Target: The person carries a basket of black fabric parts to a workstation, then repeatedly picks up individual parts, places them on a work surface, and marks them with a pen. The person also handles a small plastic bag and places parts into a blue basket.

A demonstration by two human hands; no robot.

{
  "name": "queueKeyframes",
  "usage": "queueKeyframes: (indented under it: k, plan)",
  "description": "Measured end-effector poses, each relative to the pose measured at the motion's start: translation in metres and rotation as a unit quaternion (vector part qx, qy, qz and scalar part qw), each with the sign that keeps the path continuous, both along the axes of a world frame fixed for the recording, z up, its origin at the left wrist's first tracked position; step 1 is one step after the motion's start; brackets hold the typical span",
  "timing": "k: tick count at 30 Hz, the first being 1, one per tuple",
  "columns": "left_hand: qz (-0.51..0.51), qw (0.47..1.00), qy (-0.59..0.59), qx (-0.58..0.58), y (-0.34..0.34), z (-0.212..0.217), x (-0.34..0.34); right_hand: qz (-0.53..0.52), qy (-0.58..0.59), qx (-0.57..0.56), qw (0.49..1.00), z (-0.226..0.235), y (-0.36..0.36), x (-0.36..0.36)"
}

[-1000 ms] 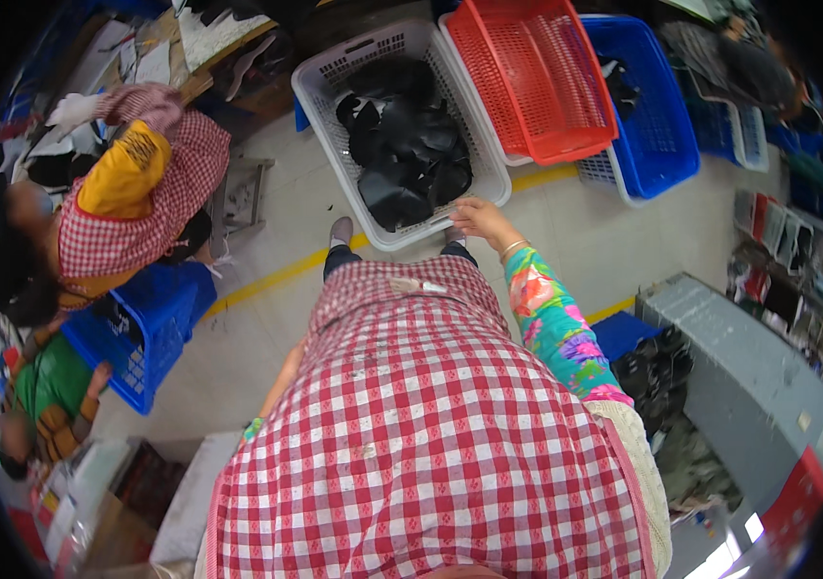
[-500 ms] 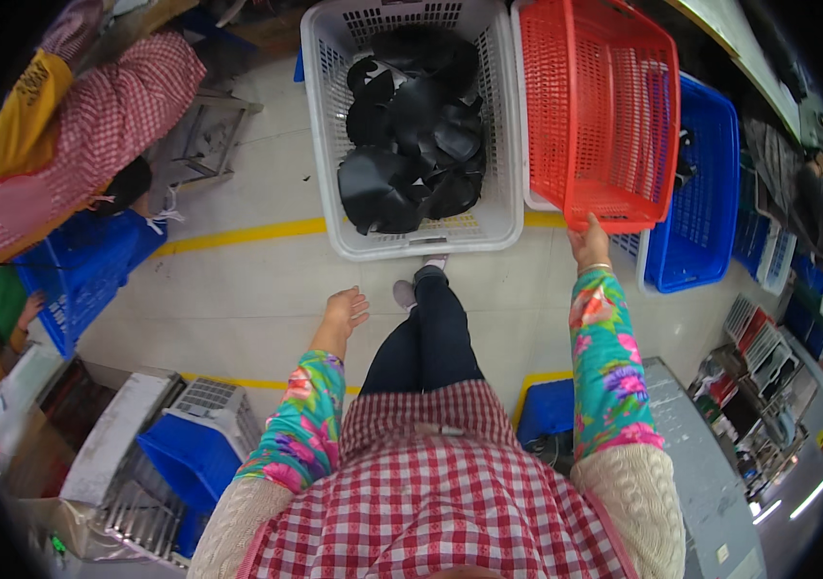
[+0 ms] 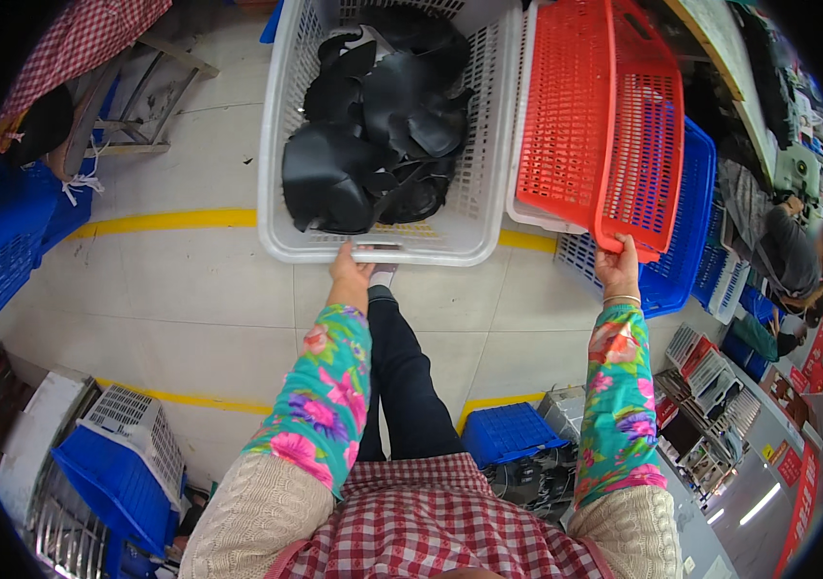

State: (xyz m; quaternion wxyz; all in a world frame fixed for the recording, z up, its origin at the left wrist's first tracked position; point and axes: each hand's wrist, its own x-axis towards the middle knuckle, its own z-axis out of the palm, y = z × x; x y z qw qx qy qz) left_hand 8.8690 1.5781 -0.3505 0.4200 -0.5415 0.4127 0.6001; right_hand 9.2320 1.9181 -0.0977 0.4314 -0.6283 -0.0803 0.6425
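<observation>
the near rim of the white basket (image 3: 286, 193) of black pieces (image 3: 373, 116) on the floor is gripped by the left hand (image 3: 352, 272); just beside it, the tilted red basket (image 3: 614, 106) is pinched at its lower corner by the right hand (image 3: 618, 270).

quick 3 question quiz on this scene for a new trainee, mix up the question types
1. True or false: the left hand is on the rim of the white basket.
2. Which basket does the right hand grip? A) blue B) red C) white
3. Fill in: the white basket holds ____ coloured pieces.

Key: 1 true. 2 B, the red basket, at its lower corner. 3 black.
</observation>
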Motion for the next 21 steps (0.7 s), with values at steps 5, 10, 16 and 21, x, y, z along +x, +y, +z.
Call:
queueKeyframes:
  k: [5,10,16,21]
  plan:
    - [-0.165,0.976,0.141,-0.001,-0.064,0.07,-0.06,-0.023,0.023,0.033,0.999,0.065,-0.025,-0.004]
    - [-0.154,0.967,0.188,-0.073,-0.186,0.129,-0.106,0.026,0.04,0.046,0.998,0.128,-0.098,0.004]
    - [-0.165,0.946,0.187,-0.209,-0.386,0.17,-0.093,0.048,0.066,0.002,0.997,0.211,-0.202,-0.004]
    - [-0.07,0.922,0.207,-0.321,-0.52,0.205,-0.054,0.212,0.089,-0.023,0.973,0.247,-0.248,-0.082]
